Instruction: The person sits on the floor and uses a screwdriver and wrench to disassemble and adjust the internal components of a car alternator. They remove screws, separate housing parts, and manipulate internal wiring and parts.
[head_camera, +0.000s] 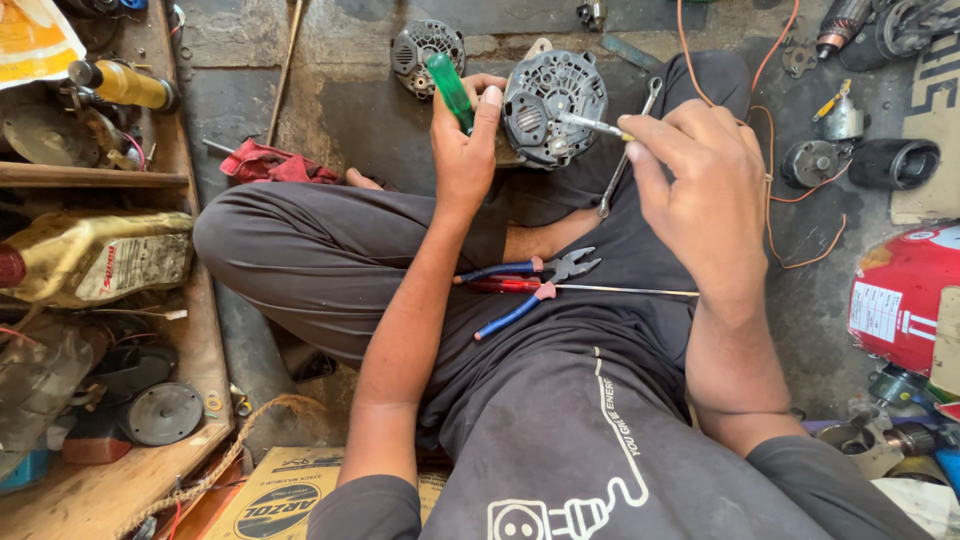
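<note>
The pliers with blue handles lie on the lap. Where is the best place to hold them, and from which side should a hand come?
Grip the pliers by the two blue handles, probably from above and from the left hand's side. The handles spread open toward that side, while the metal jaws point toward the right hand. A red-handled screwdriver lies between the handles, so pinch both handles together and lift clear of it.

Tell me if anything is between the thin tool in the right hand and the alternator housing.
Nothing visible does. The right hand holds the thin tool with its tip already at the alternator housing, which the left hand steadies while gripping a green-handled screwdriver.
</note>
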